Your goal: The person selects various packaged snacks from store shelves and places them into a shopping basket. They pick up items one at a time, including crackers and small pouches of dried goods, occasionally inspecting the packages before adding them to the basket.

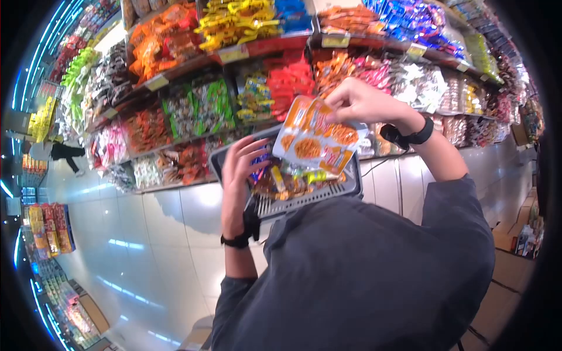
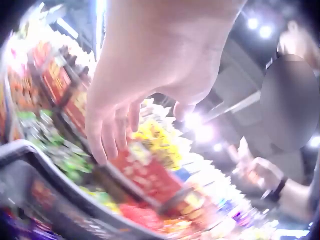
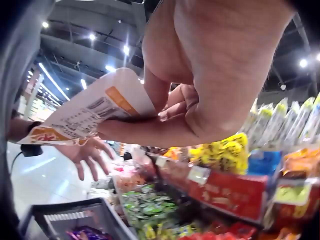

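Observation:
My right hand (image 1: 366,100) pinches an orange-and-white snack packet (image 1: 308,147) with round food pictured on its front. The packet hangs above the right part of a grey basket (image 1: 307,203), covering some of what lies inside. In the right wrist view, the thumb lies along the packet's white back (image 3: 80,112), which bears a barcode. My left hand (image 1: 237,164) is over the basket's left side with its fingers extended and apart, holding nothing. Inside the basket are shiny wrapped sweets (image 1: 281,181), among them purple (image 3: 90,233) and brown wrappers.
Sloping shelves ahead carry loose packets in compartments: orange (image 1: 164,41), yellow (image 1: 237,20), green (image 1: 202,108), red (image 1: 291,82) and blue (image 1: 404,23). Price tags (image 1: 234,54) line the shelf edges. Pale floor tiles (image 1: 158,228) stretch left, where another person (image 1: 65,153) stands near stacked goods (image 1: 50,228).

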The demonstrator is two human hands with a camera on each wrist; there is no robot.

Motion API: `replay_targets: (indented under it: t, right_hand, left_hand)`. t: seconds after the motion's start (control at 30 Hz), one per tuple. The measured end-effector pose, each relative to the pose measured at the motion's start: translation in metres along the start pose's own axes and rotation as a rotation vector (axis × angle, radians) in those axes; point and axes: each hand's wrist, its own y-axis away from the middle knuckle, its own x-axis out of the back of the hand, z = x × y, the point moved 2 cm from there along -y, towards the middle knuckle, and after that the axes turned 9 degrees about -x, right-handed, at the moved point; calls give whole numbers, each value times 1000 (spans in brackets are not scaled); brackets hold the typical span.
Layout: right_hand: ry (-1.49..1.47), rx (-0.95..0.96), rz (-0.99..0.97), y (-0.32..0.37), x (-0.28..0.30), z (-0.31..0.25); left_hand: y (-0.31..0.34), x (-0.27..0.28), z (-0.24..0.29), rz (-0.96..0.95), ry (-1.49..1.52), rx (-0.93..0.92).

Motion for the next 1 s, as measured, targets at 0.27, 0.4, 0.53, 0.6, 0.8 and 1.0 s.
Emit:
replay_targets:
  t: [0.27,0.4,0.53,0.6,0.8,1.0]
  right_hand:
    - [-315,-146,-169,-17,-73,40]
    - [-372,-191,-151,-6,-77,46]
    - [-369,-170,73,5,-70,67]
    - [-465,-233,161,11,-67,72]
    - [-1062,-336,389,6,-123,94]
    - [-1050,-385,283,2,-170,91]
  left_hand:
    - [1,-37,-34,-185,135,238]
    - [12,-36,-47,-82,170,231]
    - [16,-23,-51,91,166,178]
    - [18,-19,-55,136,121,162]
    - [17,-23,-65,189,127,143]
    - [14,-24,-81,278,339,138]
